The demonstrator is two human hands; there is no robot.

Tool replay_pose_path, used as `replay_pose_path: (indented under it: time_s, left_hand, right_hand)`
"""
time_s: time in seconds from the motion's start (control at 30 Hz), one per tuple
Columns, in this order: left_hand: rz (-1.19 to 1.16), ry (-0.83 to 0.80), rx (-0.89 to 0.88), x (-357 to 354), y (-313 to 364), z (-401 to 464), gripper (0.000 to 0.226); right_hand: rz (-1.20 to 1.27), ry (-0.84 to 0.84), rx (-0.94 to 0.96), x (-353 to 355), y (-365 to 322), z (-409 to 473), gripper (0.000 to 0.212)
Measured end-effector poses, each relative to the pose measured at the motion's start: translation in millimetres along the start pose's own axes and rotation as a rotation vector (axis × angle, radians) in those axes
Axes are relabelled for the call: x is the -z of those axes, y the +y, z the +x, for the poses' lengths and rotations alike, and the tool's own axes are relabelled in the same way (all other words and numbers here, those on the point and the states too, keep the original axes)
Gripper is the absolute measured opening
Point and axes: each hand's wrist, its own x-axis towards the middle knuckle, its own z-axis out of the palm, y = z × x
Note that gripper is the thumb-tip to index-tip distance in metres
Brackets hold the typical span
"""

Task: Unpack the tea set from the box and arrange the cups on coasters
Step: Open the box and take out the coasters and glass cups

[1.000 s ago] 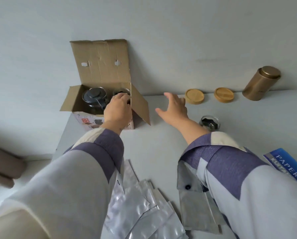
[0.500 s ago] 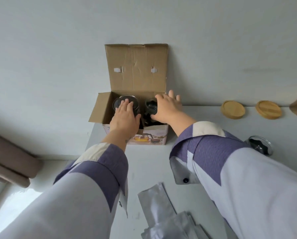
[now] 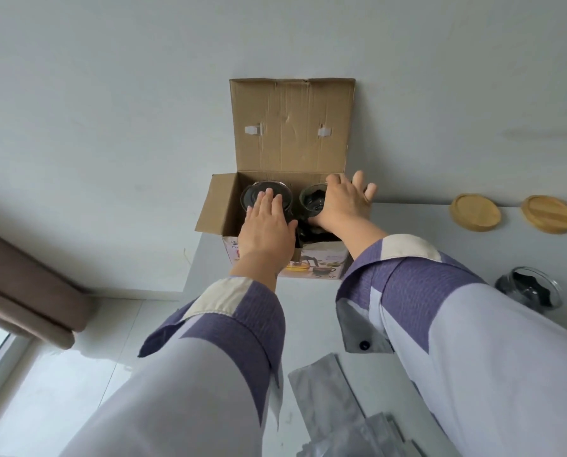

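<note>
An open cardboard box (image 3: 292, 127) stands on the white table (image 3: 308, 318) against the wall, its lid flap raised. Inside it sit a glass teapot (image 3: 254, 192) on the left and a glass cup (image 3: 311, 199) on the right. My left hand (image 3: 267, 225) lies flat on the teapot, fingers straight. My right hand (image 3: 341, 206) covers the cup's right side, fingers spread over the box's right edge. Two round wooden coasters (image 3: 475, 211) (image 3: 549, 218) lie by the wall at right. Another glass cup (image 3: 527, 291) stands on the table at right.
Silver foil pouches (image 3: 335, 404) lie at the table's near edge between my sleeves. The table's left edge drops to a white floor (image 3: 87, 357). A brown curtain (image 3: 22, 285) hangs at far left.
My right hand has moved from the table into the box beside the cup. My left hand has flattened on the teapot. The view has swung left, so the box now sits centred.
</note>
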Motion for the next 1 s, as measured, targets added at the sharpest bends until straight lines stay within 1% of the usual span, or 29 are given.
replay_pose_path:
  time_s: [0.1, 0.13, 0.23, 0.27, 0.33, 0.43, 0.57, 0.67, 0.73, 0.8, 0.87, 0.93, 1.0]
  left_hand:
    - [-0.002, -0.008, 0.002, 0.9, 0.7, -0.7, 0.061]
    - [-0.004, -0.008, 0.003, 1.1, 1.2, -0.8, 0.061]
    - [-0.012, -0.014, 0.006, 2.0, 2.1, -1.0, 0.061]
    - [-0.013, -0.017, 0.007, 2.2, 2.3, -0.9, 0.061]
    - [-0.009, -0.023, 0.006, 2.6, 2.7, -0.8, 0.061]
    - [-0.006, -0.042, 0.007, 3.6, 4.0, -2.3, 0.061]
    - [-0.018, -0.077, 0.016, 9.9, 6.3, -2.3, 0.061]
    - [0.001, -0.127, 0.003, 20.8, 7.4, -1.5, 0.061]
    - [0.028, -0.087, -0.042, 29.3, 12.8, -2.2, 0.058]
    - [0.019, -0.016, -0.095, 35.4, 26.9, -4.4, 0.056]
    - [0.011, 0.023, -0.143, 36.1, 51.0, -8.9, 0.055]
    - [0.050, 0.033, -0.193, 29.5, 81.7, -16.1, 0.057]
    - [0.074, 0.005, -0.228, 17.4, 115.4, -27.5, 0.060]
  right_hand:
    - [0.114, 0.012, -0.024, 9.5, 1.2, -3.7, 0.080]
    - [0.199, 0.013, -0.034, 13.4, 1.7, -5.3, 0.083]
    - [0.585, 0.041, -0.083, 24.1, 4.5, -10.6, 0.090]
    - [0.674, 0.065, -0.106, 27.5, 6.8, -12.2, 0.092]
    - [0.764, 0.093, -0.151, 34.2, 13.3, -16.1, 0.096]
    - [0.810, 0.105, -0.201, 40.5, 26.4, -25.7, 0.099]
    - [0.886, 0.127, -0.266, 45.7, 41.9, -43.8, 0.091]
    - [0.888, 0.123, -0.297, 49.7, 54.2, -56.0, 0.089]
    - [0.883, 0.123, -0.300, 54.7, 64.5, -62.1, 0.091]
    - [0.894, 0.125, -0.308, 60.9, 78.2, -67.5, 0.090]
    - [0.908, 0.129, -0.329, 67.4, 95.5, -73.3, 0.087]
    - [0.923, 0.146, -0.357, 73.5, 116.4, -80.3, 0.083]
    - [0.930, 0.156, -0.385, 79.2, 141.4, -88.6, 0.080]
